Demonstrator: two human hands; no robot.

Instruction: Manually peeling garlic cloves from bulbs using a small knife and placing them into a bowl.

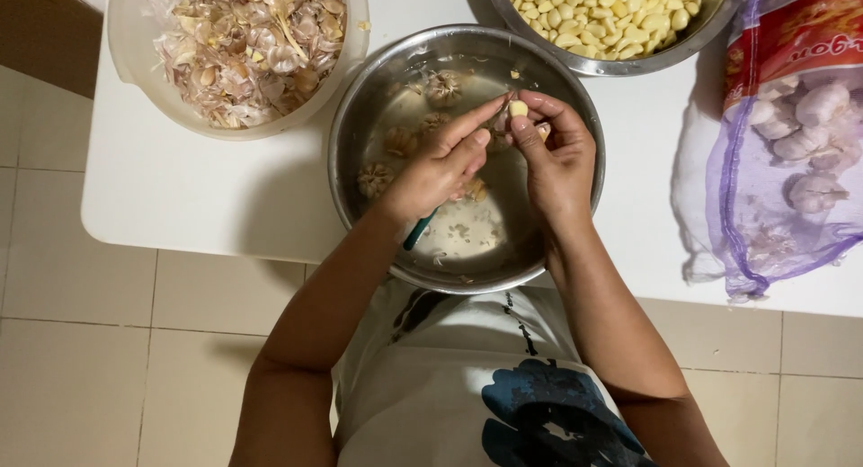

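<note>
Left hand: the left hand (438,166) is curled round a small knife with a teal handle (419,230), forefinger stretched out along the top toward the clove; the blade itself is hidden, so can't tell how it sits.
Right hand: the right hand (559,157) is pinching a small pale yellow garlic clove (518,109) between thumb and fingertips, right up against the tip of the left forefinger.
Under both hands: a round shiny steel bowl (360,116) on the white table (180,188), with a few unpeeled garlic heads (444,87) sitting just beyond and to the left of the left hand, plus bits of skin on the bottom.
Far left of the hands: a translucent plastic tub (126,53) heaped with papery pinkish garlic skins (247,44).
Beyond the right hand: a second steel bowl (629,64) full of peeled yellowish cloves (602,13).
Far right of the hands: a purple mesh sack (764,233) with whole white garlic bulbs (814,107) inside, lying on the table, well apart from the hands.
</note>
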